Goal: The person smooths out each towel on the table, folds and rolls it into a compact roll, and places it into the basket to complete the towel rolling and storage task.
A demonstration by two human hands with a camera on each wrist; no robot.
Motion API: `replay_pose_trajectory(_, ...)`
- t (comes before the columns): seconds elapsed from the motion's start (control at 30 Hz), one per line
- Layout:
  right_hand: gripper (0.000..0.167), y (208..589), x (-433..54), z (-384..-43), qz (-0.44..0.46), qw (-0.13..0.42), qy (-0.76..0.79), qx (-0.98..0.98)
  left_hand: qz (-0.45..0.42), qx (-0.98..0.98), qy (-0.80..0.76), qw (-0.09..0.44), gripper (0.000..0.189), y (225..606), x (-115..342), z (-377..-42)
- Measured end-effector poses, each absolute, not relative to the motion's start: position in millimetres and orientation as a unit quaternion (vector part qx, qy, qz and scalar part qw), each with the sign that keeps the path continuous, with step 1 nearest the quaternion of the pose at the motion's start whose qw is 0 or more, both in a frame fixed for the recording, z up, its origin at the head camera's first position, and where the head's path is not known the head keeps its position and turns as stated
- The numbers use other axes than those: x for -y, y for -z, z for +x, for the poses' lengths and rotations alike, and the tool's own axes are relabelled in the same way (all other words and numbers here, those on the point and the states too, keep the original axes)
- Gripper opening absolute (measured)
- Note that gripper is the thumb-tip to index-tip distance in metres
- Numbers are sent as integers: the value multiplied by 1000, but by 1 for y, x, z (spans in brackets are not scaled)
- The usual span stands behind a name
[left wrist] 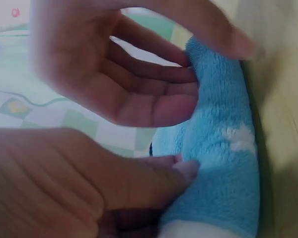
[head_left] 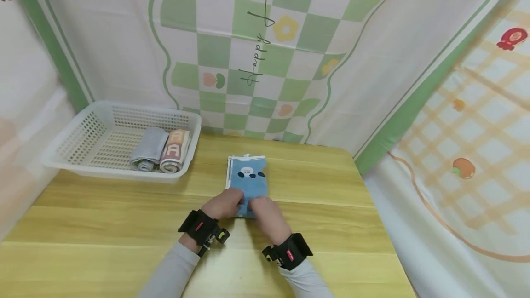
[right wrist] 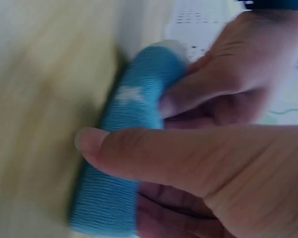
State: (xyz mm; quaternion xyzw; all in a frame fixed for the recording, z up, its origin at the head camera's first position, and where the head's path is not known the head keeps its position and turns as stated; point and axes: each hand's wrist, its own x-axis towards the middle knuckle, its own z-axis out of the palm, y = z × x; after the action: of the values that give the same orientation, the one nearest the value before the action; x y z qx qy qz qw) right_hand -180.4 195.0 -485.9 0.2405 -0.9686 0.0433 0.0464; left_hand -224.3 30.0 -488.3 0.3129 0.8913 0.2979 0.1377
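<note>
A blue towel [head_left: 251,182] with dark spots and a pale patch lies flat and narrow on the table, its near end turned up into a roll. My left hand [head_left: 223,203] grips the left side of this roll, its thumb [right wrist: 175,103] pressed on the fabric. At the right side my right hand [head_left: 270,215] holds it, the thumb [right wrist: 134,148] laid across the roll and the fingers curled behind. Close up, the towel [left wrist: 221,168] shows a white star-like mark. Both hands are near each other.
At the back left stands a white plastic basket [head_left: 120,173]. Inside it, a rolled grey towel [head_left: 150,145] sits beside a rolled patterned towel [head_left: 175,150]. A checked green and white curtain [head_left: 256,59] hangs behind the wooden table [head_left: 112,224].
</note>
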Motion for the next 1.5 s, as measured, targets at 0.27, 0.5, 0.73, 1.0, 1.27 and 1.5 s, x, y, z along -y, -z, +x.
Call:
replay_pose_trajectory(0.27,21,488,-203,-193,257,-4,-105,961,326,-891,-311,62,24,481,-28,-214)
replay_pose_trajectory(0.5,16,485,-217,-213,273,-123,-229,926,319,-900,-293,61,21,477,-29,-211)
replay_pose_trajectory(0.73,24,495,-221,-224,294,-150,-309,892,323,-902,-281,60,39,488,-28,-214)
replay_pose_trajectory(1.0,24,471,-216,-210,261,-88,-287,918,343,-883,-312,69,33,492,-22,-221)
replay_pose_trajectory(1.27,18,458,-196,-194,283,-30,-181,941,333,-881,-319,108,11,492,-16,-229)
replay_pose_trajectory(1.5,27,480,-192,-202,268,-33,-147,952,294,-898,-320,72,20,485,-17,-223)
